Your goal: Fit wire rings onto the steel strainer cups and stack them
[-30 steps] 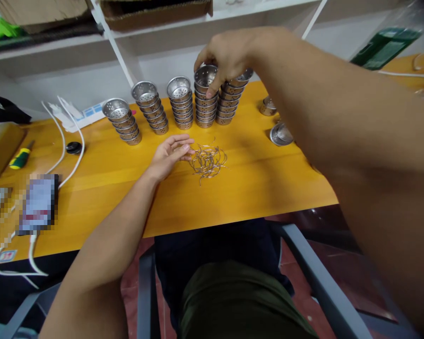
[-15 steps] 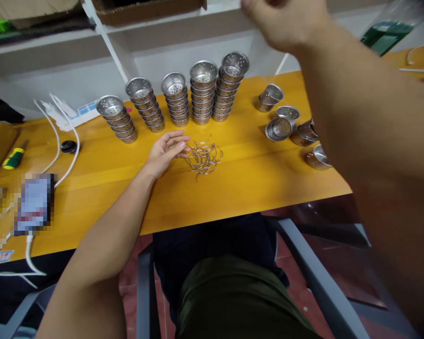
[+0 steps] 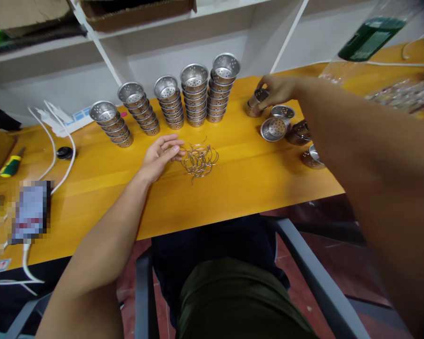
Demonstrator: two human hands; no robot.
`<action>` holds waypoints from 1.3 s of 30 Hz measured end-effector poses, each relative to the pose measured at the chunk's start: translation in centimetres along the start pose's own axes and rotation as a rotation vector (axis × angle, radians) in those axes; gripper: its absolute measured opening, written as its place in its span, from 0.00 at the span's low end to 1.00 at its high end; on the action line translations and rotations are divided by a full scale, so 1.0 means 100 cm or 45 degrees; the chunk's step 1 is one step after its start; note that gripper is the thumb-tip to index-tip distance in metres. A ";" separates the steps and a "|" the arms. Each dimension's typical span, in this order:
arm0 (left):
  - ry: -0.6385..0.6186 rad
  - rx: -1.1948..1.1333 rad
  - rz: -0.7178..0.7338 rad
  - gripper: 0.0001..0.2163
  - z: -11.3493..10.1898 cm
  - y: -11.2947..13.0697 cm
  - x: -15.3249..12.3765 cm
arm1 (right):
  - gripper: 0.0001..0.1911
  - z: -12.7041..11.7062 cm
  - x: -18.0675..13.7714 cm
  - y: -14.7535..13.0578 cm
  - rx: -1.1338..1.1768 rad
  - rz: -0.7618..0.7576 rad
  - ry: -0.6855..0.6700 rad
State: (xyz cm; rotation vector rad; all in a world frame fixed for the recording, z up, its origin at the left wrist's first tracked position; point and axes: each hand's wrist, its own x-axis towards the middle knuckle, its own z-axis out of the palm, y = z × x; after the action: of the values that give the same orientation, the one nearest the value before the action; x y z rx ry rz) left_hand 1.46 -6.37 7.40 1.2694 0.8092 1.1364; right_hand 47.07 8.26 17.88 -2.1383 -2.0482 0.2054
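My left hand (image 3: 159, 156) lies on the table with its fingers stretched out, the tips at the left edge of a loose tangle of thin curved metal wires (image 3: 200, 162). At the back right, my right hand (image 3: 278, 90) has thumb and fingers around a perforated metal strainer cup (image 3: 260, 96), which leans on another cup beneath it. Close to that hand are several more strainer cups, among them a tipped cup (image 3: 273, 129) with its mouth towards me and a single cup (image 3: 311, 157) partly hidden by my right forearm.
Several tall stacks of strainer cups (image 3: 194, 96) line the back of the table (image 3: 212, 202). To the left are a screwdriver (image 3: 12, 165), white cables (image 3: 69, 172) and a blurred-out device (image 3: 31, 209). A clear bag with a green label (image 3: 371, 40) is at the far right.
My right hand has come down from above the table onto the strainer cup at the back right. My left hand stays beside the wires. The view has shifted slightly.
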 end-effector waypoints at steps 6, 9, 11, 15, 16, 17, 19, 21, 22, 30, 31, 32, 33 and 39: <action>-0.076 0.081 0.059 0.36 -0.007 -0.005 0.000 | 0.51 -0.020 -0.032 -0.019 0.021 -0.523 -0.099; -0.173 0.184 0.143 0.36 -0.008 -0.012 0.000 | 0.46 -0.014 -0.069 -0.033 0.265 -1.033 -0.109; -0.257 0.240 0.232 0.39 -0.005 -0.019 0.000 | 0.46 0.000 -0.098 -0.054 0.356 -1.256 -0.037; -0.357 0.237 0.439 0.50 0.006 -0.032 0.004 | 0.45 0.044 -0.143 -0.111 0.686 -1.432 -0.012; -0.336 0.238 0.468 0.50 0.007 -0.034 0.006 | 0.45 0.056 -0.149 -0.124 0.737 -1.468 -0.010; -0.296 0.241 0.489 0.50 0.007 -0.035 0.008 | 0.46 0.067 -0.153 -0.135 0.783 -1.482 0.010; -0.210 0.257 0.506 0.49 0.003 -0.037 0.013 | 0.50 0.085 -0.156 -0.149 0.844 -1.453 0.069; -0.166 0.280 0.528 0.49 -0.004 -0.037 0.017 | 0.55 0.099 -0.158 -0.154 0.876 -1.370 0.165; -0.153 0.302 0.540 0.48 -0.009 -0.037 0.019 | 0.56 0.105 -0.160 -0.155 0.880 -1.328 0.219; -0.063 0.687 0.666 0.56 -0.020 -0.025 0.017 | 0.27 0.126 -0.163 -0.158 0.899 -1.427 0.164; -0.076 0.717 0.664 0.57 -0.020 -0.023 0.015 | 0.22 0.126 -0.161 -0.158 0.936 -1.460 0.122; -0.086 0.736 0.659 0.57 -0.020 -0.021 0.014 | 0.18 0.125 -0.160 -0.157 0.972 -1.486 0.084; -0.092 0.747 0.651 0.56 -0.020 -0.019 0.013 | 0.14 0.124 -0.158 -0.156 1.010 -1.503 0.052; -0.112 0.758 0.632 0.53 -0.018 -0.015 0.011 | 0.08 0.118 -0.154 -0.154 1.349 -1.381 -0.112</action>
State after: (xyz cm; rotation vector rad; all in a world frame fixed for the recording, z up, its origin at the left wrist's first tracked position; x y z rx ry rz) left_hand 0.38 -4.68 5.79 2.0869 0.8185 1.2562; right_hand 28.79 -6.13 9.44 -0.3470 -2.0657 0.9202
